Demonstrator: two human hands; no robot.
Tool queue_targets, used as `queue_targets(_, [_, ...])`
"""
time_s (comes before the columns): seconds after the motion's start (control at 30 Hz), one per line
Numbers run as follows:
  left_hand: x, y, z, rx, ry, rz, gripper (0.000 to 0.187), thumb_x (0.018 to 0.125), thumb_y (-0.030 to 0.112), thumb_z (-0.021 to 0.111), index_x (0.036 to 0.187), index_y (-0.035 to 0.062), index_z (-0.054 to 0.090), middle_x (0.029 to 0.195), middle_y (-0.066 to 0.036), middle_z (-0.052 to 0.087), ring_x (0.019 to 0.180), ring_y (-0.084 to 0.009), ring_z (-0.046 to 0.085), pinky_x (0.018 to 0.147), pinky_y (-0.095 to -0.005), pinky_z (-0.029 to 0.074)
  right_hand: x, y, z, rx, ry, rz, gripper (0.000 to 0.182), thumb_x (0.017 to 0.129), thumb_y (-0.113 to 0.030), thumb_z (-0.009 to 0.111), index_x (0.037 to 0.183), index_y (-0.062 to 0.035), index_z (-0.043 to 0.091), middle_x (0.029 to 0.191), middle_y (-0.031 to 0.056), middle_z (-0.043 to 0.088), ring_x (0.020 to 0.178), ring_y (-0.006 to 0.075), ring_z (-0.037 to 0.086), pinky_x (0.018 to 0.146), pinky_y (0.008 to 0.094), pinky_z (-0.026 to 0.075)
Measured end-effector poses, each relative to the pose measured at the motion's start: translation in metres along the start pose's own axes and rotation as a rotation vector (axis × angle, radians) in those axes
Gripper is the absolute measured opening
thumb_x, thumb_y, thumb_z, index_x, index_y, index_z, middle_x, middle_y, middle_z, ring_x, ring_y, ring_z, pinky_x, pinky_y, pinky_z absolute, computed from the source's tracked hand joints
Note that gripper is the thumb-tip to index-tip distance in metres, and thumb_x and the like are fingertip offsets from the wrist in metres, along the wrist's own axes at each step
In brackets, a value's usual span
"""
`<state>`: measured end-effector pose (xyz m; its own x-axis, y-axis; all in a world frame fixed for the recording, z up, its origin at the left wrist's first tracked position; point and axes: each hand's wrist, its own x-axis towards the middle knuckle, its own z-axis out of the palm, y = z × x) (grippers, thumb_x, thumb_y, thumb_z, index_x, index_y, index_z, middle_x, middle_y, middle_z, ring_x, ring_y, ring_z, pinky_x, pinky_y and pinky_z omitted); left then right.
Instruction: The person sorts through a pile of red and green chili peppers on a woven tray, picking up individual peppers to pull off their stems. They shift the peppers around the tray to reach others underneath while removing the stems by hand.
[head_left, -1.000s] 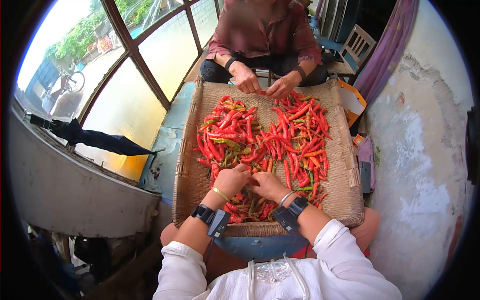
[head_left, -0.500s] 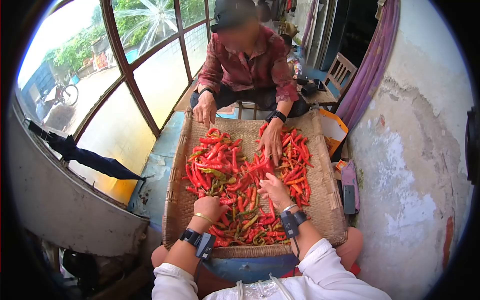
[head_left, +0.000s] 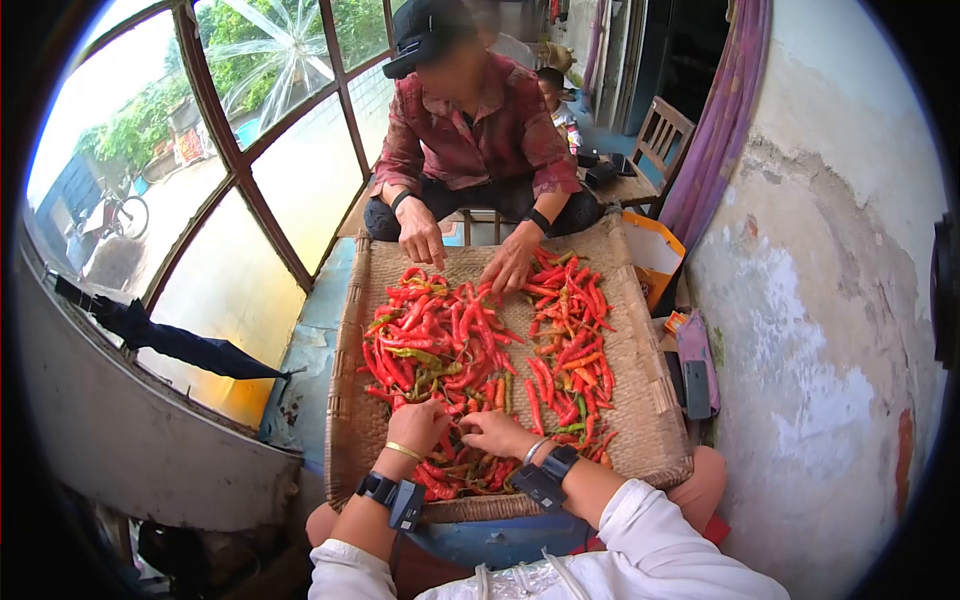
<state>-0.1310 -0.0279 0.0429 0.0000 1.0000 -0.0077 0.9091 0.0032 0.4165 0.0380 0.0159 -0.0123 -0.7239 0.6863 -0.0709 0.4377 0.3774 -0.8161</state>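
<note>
Red chili peppers (head_left: 430, 330), with some orange and green ones among them, lie in a large woven tray (head_left: 640, 420). They form a heap on the left and a looser group (head_left: 575, 350) on the right. My left hand (head_left: 418, 428) is closed at the near side of the left heap, its fingertips hidden among the peppers. Just right of it, my right hand (head_left: 497, 434) points leftward with bent fingers touching the near peppers. What either hand grips is hidden. Across the tray, a co-worker's hand (head_left: 510, 260) touches the far peppers; their other hand (head_left: 422, 240) hovers over the far rim.
Windows and a folded umbrella (head_left: 185, 340) line the left side. A plaster wall (head_left: 800, 300) rises at right, near a pink bag with a phone (head_left: 697, 388). An orange box (head_left: 652, 255) and a wooden chair (head_left: 662, 140) stand beyond the tray's far right.
My right hand has moved left and nearer to me, beside my left hand. Peppers have shifted, leaving a gap between the two groups. The co-worker's hand on the peppers has moved left and back.
</note>
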Motion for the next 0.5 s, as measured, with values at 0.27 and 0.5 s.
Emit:
queue_targets(0.27, [0.006, -0.001, 0.021, -0.687, 0.056, 0.041, 0.014, 0.072, 0.009, 0.064, 0.082, 0.0032, 0.057, 0.061, -0.007, 0.059, 0.057, -0.0125, 0.058, 0.053, -0.0245, 0.046, -0.004, -0.023, -0.016, 0.695, -0.133, 0.246, 0.025, 0.082, -0.025, 0.055, 0.102, -0.0098, 0.055, 0.075, -0.0043, 0.055, 0.065, 0.0043, 0.049, 0.051, 0.0187, 0.037])
queue_targets(0.5, [0.004, 0.013, 0.005, -0.854, 0.15, -0.082, 0.029, 0.074, 0.001, 0.06, 0.101, 0.0017, 0.049, 0.072, -0.004, 0.059, 0.064, -0.0077, 0.056, 0.057, -0.0215, 0.046, -0.004, -0.028, -0.016, 0.802, -0.239, 0.279, 0.014, 0.083, -0.023, 0.053, 0.088, -0.0098, 0.056, 0.066, -0.0052, 0.052, 0.057, 0.0039, 0.047, 0.05, 0.0192, 0.036])
